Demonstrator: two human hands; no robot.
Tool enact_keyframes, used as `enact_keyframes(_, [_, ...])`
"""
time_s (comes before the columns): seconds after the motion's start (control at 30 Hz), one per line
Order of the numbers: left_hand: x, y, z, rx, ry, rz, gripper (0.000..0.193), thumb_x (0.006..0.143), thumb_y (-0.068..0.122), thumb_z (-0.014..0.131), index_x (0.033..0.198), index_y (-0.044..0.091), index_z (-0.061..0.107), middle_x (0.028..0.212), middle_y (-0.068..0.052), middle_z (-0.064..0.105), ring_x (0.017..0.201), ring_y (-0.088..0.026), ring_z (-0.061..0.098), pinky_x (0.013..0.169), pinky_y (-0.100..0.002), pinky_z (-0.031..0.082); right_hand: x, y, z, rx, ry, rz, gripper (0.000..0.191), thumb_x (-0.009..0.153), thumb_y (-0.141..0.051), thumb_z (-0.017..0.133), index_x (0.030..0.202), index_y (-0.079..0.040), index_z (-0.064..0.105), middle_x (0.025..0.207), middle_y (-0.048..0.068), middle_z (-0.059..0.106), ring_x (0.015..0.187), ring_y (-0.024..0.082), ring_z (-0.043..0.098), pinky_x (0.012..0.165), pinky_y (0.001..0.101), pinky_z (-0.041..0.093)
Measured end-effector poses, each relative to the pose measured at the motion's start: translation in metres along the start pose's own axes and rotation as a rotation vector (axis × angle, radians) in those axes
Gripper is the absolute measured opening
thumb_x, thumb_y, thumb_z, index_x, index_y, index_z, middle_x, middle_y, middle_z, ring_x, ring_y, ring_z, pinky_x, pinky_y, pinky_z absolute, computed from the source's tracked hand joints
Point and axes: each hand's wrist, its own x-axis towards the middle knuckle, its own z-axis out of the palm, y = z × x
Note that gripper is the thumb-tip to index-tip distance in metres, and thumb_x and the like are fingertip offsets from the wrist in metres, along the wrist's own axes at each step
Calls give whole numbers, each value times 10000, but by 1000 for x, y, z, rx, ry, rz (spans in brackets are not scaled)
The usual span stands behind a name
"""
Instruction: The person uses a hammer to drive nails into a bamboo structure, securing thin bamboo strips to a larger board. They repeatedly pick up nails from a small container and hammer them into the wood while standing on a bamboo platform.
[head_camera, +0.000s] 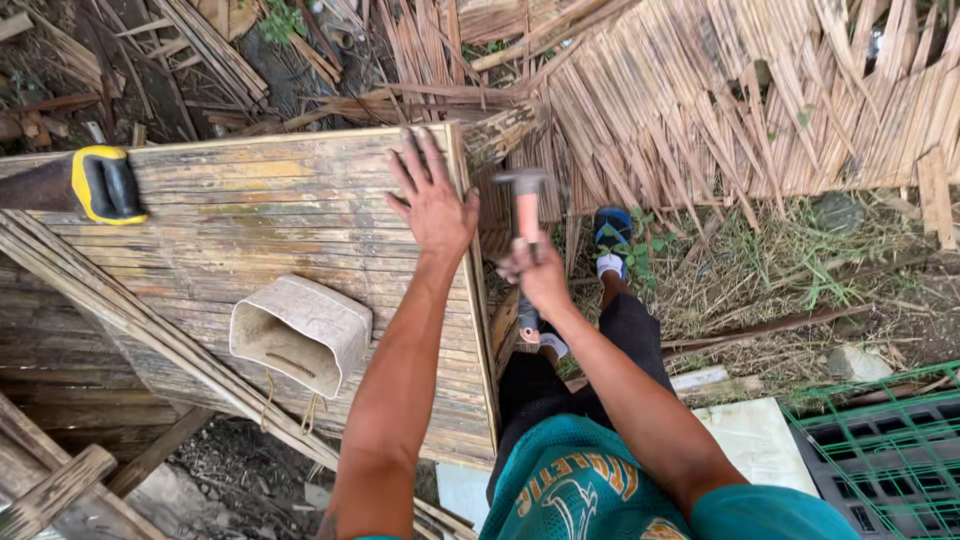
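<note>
A flat panel of bamboo slats (300, 230) lies raised in front of me. My left hand (432, 200) presses flat on it, fingers spread, near its right edge strip. My right hand (535, 272) grips the pinkish handle of a hammer (526, 205). The metal head is blurred, just right of the panel's far right corner.
A hand saw with a yellow and black handle (100, 185) rests on the panel's far left. A small woven basket (300, 333) lies on its side on the panel. Long bamboo strips (150, 335) lean across. Split bamboo mats (740, 100) cover the ground beyond; a green wire crate (890, 450) stands at right.
</note>
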Motion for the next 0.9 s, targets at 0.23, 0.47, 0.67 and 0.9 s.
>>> enact_keyframes(0.23, [0,-1,14,-35,9,16,1128,845,295,785,1634,128,-3,1710,-164,13,1545,-500,-8,1128,-807,160,6,-17,3,299,334,-190,157,1069,-224,452,1206,-163,403,707,5,514,486,113,502,401,276,437])
enact_keyframes(0.47, [0,-5,19,-60,-1,1,1130,828,267,778,1633,139,-5,1701,-175,32,1544,-512,-8,1129,-804,130,13,-22,17,44,155,-234,176,1105,-253,492,1171,-107,420,735,8,503,505,112,499,405,279,444])
enact_keyframes(0.67, [2,-3,19,-83,19,20,1158,812,255,799,1634,142,-9,1697,-178,49,1545,-515,-13,1135,-807,129,25,-20,25,-170,58,150,377,1074,-272,516,1395,-170,348,703,29,544,472,123,511,380,288,452])
enact_keyframes(0.9, [3,7,9,-50,-4,18,1163,828,259,803,1631,133,-29,1692,-195,31,1529,-520,-26,1129,-807,126,22,-24,16,-138,-11,-10,317,1005,-243,574,1278,-127,463,706,30,536,464,148,534,395,328,464])
